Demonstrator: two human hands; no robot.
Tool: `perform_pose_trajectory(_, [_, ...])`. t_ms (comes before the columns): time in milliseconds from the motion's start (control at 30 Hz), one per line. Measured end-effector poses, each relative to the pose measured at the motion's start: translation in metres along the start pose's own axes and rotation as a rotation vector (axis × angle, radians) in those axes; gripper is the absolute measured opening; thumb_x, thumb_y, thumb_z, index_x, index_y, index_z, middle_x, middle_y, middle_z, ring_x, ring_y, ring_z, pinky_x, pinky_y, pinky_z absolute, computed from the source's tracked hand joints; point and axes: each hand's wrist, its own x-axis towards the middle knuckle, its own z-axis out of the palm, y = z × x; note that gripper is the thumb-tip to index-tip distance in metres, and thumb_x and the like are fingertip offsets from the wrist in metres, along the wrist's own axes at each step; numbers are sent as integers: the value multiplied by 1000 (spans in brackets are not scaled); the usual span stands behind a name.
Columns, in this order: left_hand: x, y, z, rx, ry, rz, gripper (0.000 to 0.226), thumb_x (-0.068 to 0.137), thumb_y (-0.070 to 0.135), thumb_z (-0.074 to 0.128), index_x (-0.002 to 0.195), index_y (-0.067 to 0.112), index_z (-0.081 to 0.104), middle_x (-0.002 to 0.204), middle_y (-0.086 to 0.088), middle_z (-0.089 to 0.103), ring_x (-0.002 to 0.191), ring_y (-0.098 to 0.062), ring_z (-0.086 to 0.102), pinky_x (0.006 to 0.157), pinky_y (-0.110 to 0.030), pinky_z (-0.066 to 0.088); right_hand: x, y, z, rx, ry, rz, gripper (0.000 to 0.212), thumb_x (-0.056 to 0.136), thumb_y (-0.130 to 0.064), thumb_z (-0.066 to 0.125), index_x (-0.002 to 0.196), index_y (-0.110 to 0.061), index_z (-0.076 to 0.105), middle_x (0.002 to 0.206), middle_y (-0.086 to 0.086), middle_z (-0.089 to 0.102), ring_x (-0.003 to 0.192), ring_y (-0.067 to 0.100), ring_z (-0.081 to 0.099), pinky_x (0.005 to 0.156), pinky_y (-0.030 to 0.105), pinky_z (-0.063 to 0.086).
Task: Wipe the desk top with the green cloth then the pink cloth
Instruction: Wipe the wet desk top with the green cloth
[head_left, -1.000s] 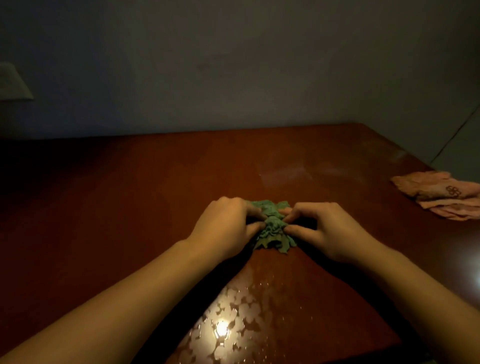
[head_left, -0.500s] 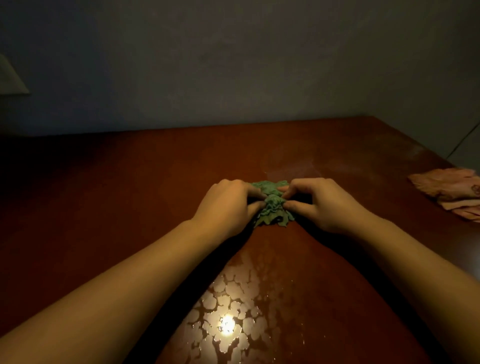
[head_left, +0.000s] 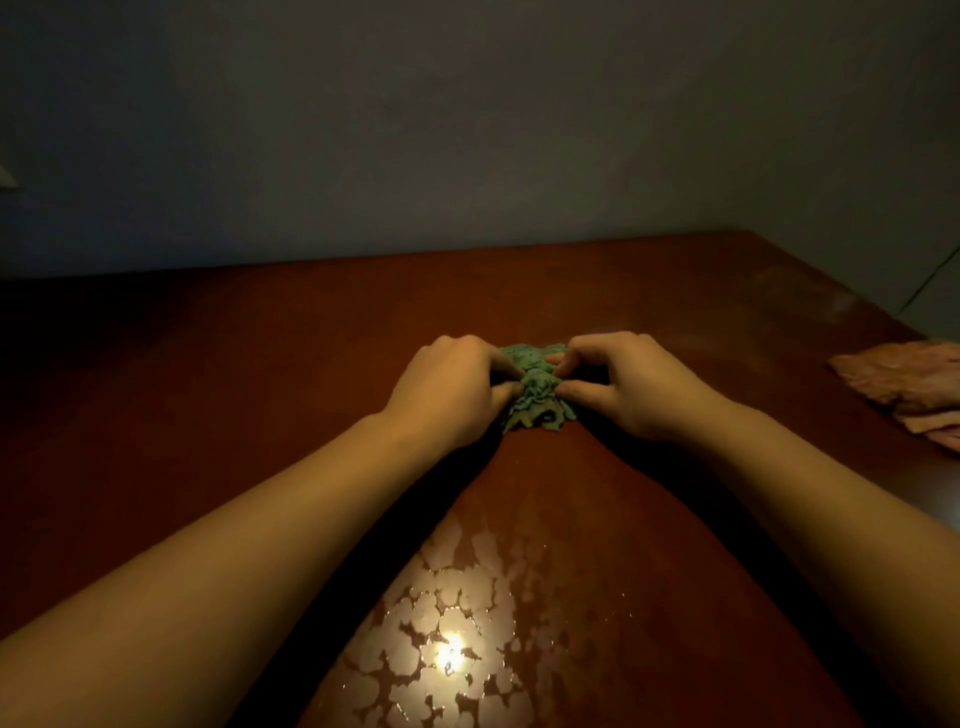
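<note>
Your left grip (head_left: 447, 397) and right grip (head_left: 641, 387) each pinched the bunched green cloth (head_left: 537, 402) between thumb and curled fingers, holding it against the middle of the tabletop (head_left: 234, 364). Well apart, at the right edge, lay the pink cloth (head_left: 904, 387). Wet patches (head_left: 447, 618) glinted nearer you.

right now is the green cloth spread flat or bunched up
Bunched up: the green cloth is a wrinkled wad on the desk top, pinched between the left hand and right hand.
</note>
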Motion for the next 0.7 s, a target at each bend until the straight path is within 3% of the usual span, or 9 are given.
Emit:
perform_pose_trajectory(100, [7, -1, -3, 15, -23, 0, 26, 96, 36, 63, 119, 27, 71, 126, 5, 68, 113, -17, 62, 96, -32, 47, 11, 1, -2, -22, -22, 28, 7, 89, -30, 69, 90, -28, 62, 127, -5, 64, 117, 15, 59, 96, 44, 51])
perform_pose_trajectory(267, [-16, -9, -4, 33, -59, 81, 26, 94, 38, 64, 118, 31, 71, 123, 11, 68, 110, -11, 62, 95, -29, 49, -10, 0, -6, -31, -143, -34, 9, 86, -31, 72, 91, -27, 66, 122, -12, 66, 118, -1, 57, 97, 31, 51])
perform_pose_trajectory(533, [19, -10, -4, -6, -29, 0, 24, 96, 34, 63, 117, 27, 72, 123, 4, 69, 110, -18, 63, 96, -36, 51, 26, -4, 0, -83, 8, 44, 8, 89, -31, 69, 93, -26, 64, 126, -3, 64, 115, 18, 59, 95, 43, 50])
perform_pose_trajectory(700, [-8, -17, -4, -2, -51, 60, 25, 95, 38, 63, 117, 29, 72, 123, 9, 68, 109, -13, 63, 94, -31, 50, -1, -5, -4, -20, -132, -14, 7, 87, -30, 70, 90, -28, 64, 127, -11, 63, 118, 3, 57, 97, 30, 48])
